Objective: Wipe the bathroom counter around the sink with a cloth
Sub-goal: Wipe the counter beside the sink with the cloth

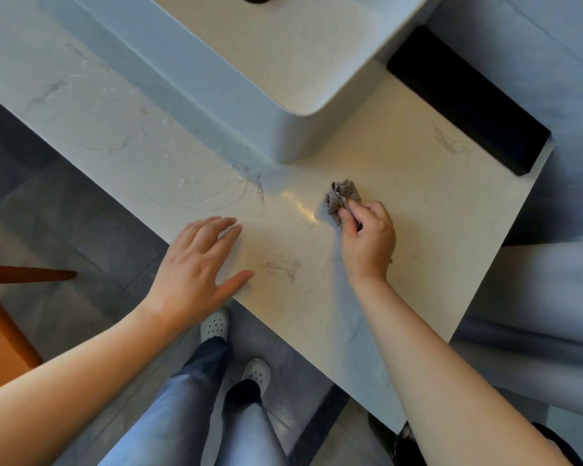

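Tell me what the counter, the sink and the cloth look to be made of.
The counter: likely polished marble or marble-look stone; pale slab with grey veins and a bright glare spot. The sink: probably glazed ceramic; smooth white walls, rounded corners, soft sheen. The cloth: soft grey textile, maybe microfibre; it crumples into folds and looks fuzzy.

Glossy pale marbled stone counter (401,203) — wet sheen, smooth glazed white sink (236,95), crumpled grey nubby cloth (340,193), matt black block (468,102)
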Available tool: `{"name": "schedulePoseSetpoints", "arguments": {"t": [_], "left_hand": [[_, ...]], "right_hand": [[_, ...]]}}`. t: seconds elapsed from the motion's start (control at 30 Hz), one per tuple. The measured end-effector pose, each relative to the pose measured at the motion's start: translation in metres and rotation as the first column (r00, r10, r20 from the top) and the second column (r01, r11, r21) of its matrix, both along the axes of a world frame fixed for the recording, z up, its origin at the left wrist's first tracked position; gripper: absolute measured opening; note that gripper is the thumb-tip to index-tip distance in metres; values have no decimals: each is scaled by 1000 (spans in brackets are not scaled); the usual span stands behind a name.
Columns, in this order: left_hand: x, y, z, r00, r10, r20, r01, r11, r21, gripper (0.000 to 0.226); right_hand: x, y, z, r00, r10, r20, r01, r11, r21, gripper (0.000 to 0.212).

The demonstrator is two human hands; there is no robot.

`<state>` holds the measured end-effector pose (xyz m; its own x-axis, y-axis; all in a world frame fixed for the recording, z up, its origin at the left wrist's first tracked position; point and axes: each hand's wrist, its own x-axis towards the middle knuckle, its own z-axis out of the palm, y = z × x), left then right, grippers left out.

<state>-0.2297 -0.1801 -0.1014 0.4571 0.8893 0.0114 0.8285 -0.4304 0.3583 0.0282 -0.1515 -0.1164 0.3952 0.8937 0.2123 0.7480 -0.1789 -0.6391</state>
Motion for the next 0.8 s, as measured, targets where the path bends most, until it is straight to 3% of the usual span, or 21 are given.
{"name": "schedulePoseSetpoints", "arguments": {"t": [0.3, 0.5, 0.6, 0.7, 0.8], "left_hand": [[8, -39, -19, 992, -5, -126, -1, 999, -43, 80], [7, -41, -23, 986, -12, -165, 4, 999, -49, 81], [8, -42, -23, 987, -3, -158, -4, 999, -42, 81], [9, -42, -21, 988, -2, -156, -4, 999, -41, 81], [9, -42, -20, 986, 0, -169, -7, 999, -40, 81]], "right_hand": [[-43, -55, -1, 986, 167, 20, -167, 986, -15, 20], [-39, -71, 19, 940, 293, -173, -311, 946, -90, 16], [-14, -59, 41, 959, 203, -196, -207, 978, 2, 17], [28, -42, 57, 992, 111, -67, -108, 993, 48, 20], [71, -36, 54, 999, 25, 28, -25, 1000, -9, 20]]}}
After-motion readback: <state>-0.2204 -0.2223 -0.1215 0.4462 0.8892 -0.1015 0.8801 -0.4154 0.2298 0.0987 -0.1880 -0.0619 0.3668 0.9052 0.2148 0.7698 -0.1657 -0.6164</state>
